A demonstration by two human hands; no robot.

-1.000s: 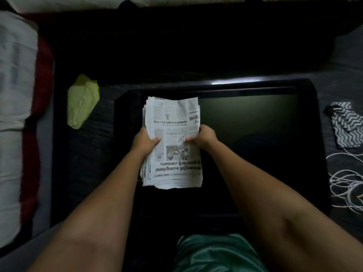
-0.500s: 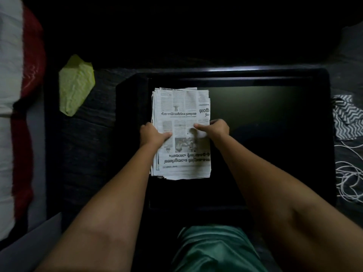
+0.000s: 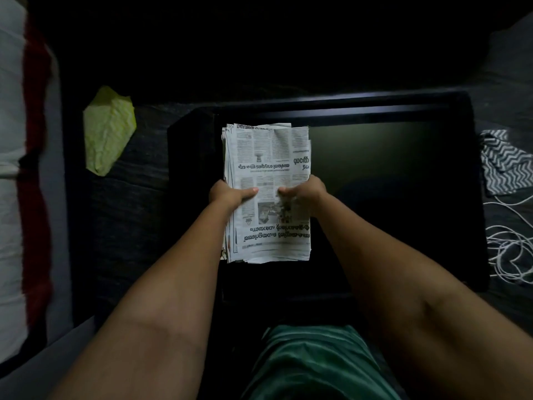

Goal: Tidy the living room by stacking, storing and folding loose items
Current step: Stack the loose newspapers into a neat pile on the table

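The stack of folded white newsprint newspapers (image 3: 266,194) sits a little nearer the left inner wall of the shallow black rectangular tray-topped table (image 3: 403,111) than it did a second ago, when it hung slightly askew. Now its long edges run nearly parallel to the tray's left wall, and the loose sheets at its near edge look more even.

The left hand (image 3: 227,194) grips the stack's left edge, thumb lying flat across the top page and the other fingers curled out of sight beneath or beside the paper. The right hand (image 3: 305,194) holds the right edge the same way, thumb pointing inward on the page, fingers wrapped round the side. Whether the stack rests fully on the tray floor or is held just above it cannot be told in this dim light.

The change suggests the stacking step for the papers is almost finished: they are squared and placed, and release seems the likely next move.

Other loose items remain: a crumpled yellow-green cloth (image 3: 108,128) on the dark surface to the far left, a grey-and-white zigzag-patterned cloth (image 3: 504,163) to the right, and a tangle of white cable (image 3: 510,249) near it.
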